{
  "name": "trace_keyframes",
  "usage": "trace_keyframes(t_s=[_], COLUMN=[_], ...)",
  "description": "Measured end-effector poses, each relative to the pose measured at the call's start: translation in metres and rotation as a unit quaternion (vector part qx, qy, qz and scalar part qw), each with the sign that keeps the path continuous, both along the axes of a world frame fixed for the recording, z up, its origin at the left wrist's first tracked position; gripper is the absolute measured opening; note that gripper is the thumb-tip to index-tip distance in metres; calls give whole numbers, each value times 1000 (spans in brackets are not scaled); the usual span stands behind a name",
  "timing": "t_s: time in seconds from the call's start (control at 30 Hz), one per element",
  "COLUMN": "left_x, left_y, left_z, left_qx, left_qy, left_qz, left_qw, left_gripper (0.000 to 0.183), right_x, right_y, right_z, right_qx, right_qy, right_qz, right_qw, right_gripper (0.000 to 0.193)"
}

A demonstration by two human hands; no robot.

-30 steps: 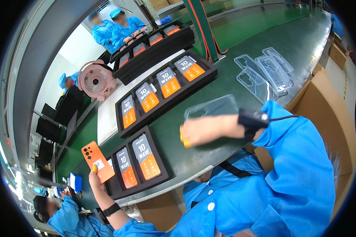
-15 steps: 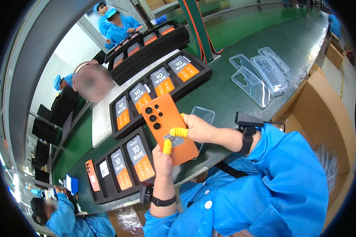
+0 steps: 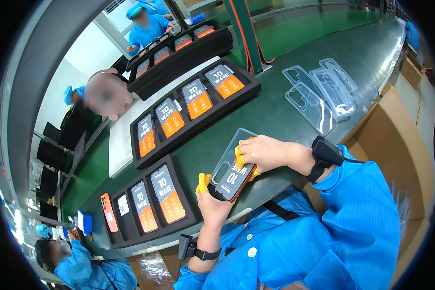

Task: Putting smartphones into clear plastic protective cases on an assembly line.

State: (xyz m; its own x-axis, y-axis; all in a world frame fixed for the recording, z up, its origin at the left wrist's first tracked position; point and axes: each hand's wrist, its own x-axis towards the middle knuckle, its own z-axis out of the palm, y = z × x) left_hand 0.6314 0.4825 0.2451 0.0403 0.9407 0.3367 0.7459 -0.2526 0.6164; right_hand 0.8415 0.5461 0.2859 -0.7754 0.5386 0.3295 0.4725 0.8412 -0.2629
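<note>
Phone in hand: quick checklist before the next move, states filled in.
1. Phone gripped: ok, the right hand has it.
2. Printed face up: ok.
3. Phone fully seated in the clear case: cannot tell; the two overlap, and the hands cover part of the edges.
4. Left hand bearing on phone or case: cannot tell; it is close by, contact unclear.
5. Yellow finger covers worn: ok, seen on both hands.
6. Phones in the near black tray facing alike: not ok; the leftmost phone shows its orange back, the two others their printed faces.
</note>
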Motion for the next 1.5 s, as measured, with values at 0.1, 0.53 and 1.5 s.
trace_keyframes(t_s=[0.1, 0.53, 1.5], left_x=[-2, -4, -14], left_y=[0, -6, -20], left_z=[-2, 12, 29], left_qx=[2, 24, -63], left_qy=[-30, -49, -296], left_qz=[4, -32, -171], left_qw=[1000, 998, 938], left_gripper=[88, 87, 103], right_x=[-1, -9, -29], right_y=[6, 18, -28], right_z=[4, -12, -14], right_qx=[-10, -46, 34], right_qy=[17, 49, 107], right_qz=[21, -33, -193], right_qw=[1000, 997, 975], right_gripper=[41, 56, 93])
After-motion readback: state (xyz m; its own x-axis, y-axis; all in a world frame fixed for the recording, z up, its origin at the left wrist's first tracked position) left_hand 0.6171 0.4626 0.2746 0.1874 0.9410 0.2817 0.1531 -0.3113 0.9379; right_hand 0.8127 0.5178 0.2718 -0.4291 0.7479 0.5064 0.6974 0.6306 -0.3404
